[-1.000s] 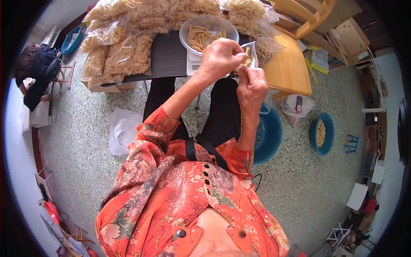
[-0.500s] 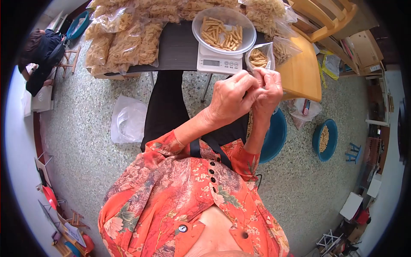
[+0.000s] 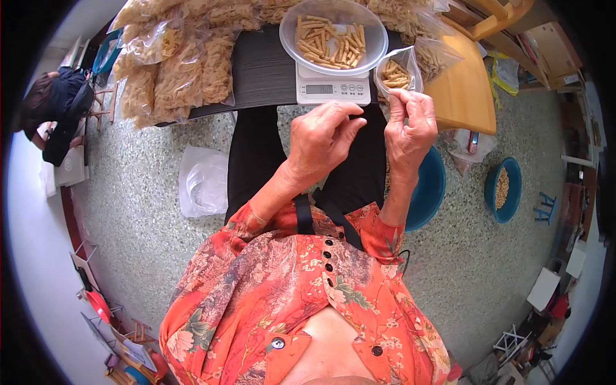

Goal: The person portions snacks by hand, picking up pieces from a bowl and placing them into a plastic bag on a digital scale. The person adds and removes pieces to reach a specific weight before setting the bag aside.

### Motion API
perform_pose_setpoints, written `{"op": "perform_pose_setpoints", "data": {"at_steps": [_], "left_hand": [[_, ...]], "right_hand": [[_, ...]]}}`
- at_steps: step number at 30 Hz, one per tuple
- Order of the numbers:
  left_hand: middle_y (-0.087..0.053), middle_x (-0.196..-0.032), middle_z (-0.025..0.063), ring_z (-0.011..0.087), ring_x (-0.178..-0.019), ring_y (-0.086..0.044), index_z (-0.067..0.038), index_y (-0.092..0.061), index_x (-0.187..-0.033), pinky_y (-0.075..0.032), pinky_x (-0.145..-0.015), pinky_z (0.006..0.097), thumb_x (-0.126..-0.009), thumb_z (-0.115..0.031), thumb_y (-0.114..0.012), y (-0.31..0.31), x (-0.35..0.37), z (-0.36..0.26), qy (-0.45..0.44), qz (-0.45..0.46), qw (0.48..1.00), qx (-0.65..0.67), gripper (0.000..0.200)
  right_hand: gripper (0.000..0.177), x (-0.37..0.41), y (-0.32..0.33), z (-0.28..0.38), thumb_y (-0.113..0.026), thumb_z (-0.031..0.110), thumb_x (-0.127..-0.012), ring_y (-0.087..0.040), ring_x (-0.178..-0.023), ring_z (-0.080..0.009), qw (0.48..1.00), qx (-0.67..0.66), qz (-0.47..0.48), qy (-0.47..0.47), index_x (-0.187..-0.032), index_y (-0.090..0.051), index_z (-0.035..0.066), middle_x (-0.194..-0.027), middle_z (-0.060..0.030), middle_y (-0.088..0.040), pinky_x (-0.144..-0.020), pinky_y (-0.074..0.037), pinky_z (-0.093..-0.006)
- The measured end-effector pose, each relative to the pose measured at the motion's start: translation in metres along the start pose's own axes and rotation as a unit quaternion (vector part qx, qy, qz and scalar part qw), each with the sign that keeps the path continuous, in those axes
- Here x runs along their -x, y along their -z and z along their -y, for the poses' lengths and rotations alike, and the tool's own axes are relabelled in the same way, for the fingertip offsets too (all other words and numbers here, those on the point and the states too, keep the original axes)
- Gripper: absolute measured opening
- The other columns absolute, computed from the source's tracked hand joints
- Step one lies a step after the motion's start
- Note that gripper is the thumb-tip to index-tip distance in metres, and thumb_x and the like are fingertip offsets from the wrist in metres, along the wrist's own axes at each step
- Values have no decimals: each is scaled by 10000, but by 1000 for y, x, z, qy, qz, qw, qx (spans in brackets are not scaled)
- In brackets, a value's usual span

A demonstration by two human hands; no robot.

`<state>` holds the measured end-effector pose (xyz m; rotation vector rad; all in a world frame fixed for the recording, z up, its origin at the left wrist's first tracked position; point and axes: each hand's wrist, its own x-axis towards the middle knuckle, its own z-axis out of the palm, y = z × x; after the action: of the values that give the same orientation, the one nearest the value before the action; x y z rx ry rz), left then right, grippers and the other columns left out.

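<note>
My right hand (image 3: 410,128) pinches the near edge of a clear plastic bag (image 3: 417,69), whose mouth faces up. Inside it lie several light-brown snack sticks (image 3: 395,76). To the left, my left hand (image 3: 323,140) hovers over my lap, thumb and curled fingers slightly apart, with nothing visible between them. Just beyond it is a white digital scale (image 3: 333,90) with a grey display. A translucent plastic bowl (image 3: 378,48) rests on the scale and holds many more sticks (image 3: 330,43).
Filled clear bags (image 3: 186,77) are piled along the dark table (image 3: 260,67). A wooden chair (image 3: 471,109) adjoins it at right. Teal basins (image 3: 431,192) and a plastic bag (image 3: 202,183) are on the floor. Another person (image 3: 54,109) is at far left.
My hands have parted: the left moved left and toward me, while the right stayed at the bag's edge. The camera view shifted slightly.
</note>
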<state>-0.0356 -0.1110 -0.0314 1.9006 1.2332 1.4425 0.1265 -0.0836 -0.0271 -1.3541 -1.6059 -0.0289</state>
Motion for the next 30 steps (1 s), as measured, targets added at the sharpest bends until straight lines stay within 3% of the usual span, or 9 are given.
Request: {"op": "perform_pose_setpoints", "data": {"at_steps": [5, 9, 13, 15, 16, 20, 23, 27, 30], "left_hand": [[-622, -789, 35, 94, -616, -551, -37, -701, -987, -436, -536, 239, -840, -10, -781, 19, -13, 4, -1, -40, 999, -21, 169], [-624, -798, 31, 91, -621, -549, -35, -706, -955, -432, -553, 243, -834, 9, -767, 38, -50, 18, -40, -75, 994, -71, 142], [-649, -826, 52, 118, -621, -578, -45, -714, -909, -466, -575, 270, -853, -46, -736, 49, -99, 36, -71, -20, 988, -134, 61], [-678, -883, 59, 103, -658, -611, -22, -704, -971, -501, -588, 252, -902, -74, -716, 45, -122, 42, -229, 47, 950, -207, 87], [-668, -894, 119, 304, -885, -659, -51, -745, -949, -533, -784, 385, -826, 1, -654, 47, -131, 30, -179, 98, 967, -154, 161], [-601, -1056, 141, 339, -1059, -575, -76, -732, -1021, -489, -900, 418, -835, 3, -633, 34, -149, 47, -182, 249, 932, -192, 225], [-578, -1121, 144, 353, -1105, -550, -101, -724, -1066, -492, -908, 437, -819, -26, -651, 22, -159, 61, -198, 300, 904, -232, 269], [-562, -1147, 137, 360, -1126, -535, -126, -719, -1091, -493, -908, 446, -805, -53, -663, 14, -165, 65, -191, 334, 881, -275, 301], [-564, -1137, 130, 353, -1114, -538, -125, -726, -1067, -489, -903, 438, -798, -72, -674, 14, -164, 72, -233, 285, 890, -268, 279]], "right_hand": [[128, -2, -4, 1, -767, 20, -841, -669, -793, -259, 1000, 0, -19, 11, -962, -734, 46, -883, -97, -644, -699, -551, -364], [128, -7, -6, -1, -762, 14, -839, -673, -813, -259, 999, 4, -28, 20, -959, -735, 49, -887, -97, -654, -708, -557, -364], [127, -10, -4, 3, -757, 9, -839, -676, -819, -262, 999, 3, -36, 10, -957, -734, 50, -890, -100, -658, -717, -559, -364], [123, -12, -3, 3, -753, 7, -839, -677, -820, -264, 999, 6, -31, 12, -953, -733, 51, -887, -99, -661, -719, -560, -367], [123, -11, -3, 3, -753, 7, -839, -677, -820, -264, 999, 6, -31, 12, -953, -733, 51, -887, -99, -661, -719, -560, -367], [123, -10, 0, 4, -754, 8, -838, -673, -812, -264, 1000, -3, -26, 7, -951, -732, 51, -879, -96, -660, -719, -557, -368], [125, -9, 0, 2, -757, 11, -837, -669, -804, -262, 1000, -10, -23, 6, -953, -733, 51, -878, -95, -657, -713, -554, -368], [123, -9, 0, 3, -759, 16, -839, -664, -792, -259, 1000, -13, -24, 9, -953, -734, 52, -879, -94, -651, -701, -551, -366], [116, -9, -1, 1, -757, 22, -844, -665, -789, -258, 1000, -13, -23, 4, -953, -735, 56, -874, -91, -647, -697, -550, -365]]}}
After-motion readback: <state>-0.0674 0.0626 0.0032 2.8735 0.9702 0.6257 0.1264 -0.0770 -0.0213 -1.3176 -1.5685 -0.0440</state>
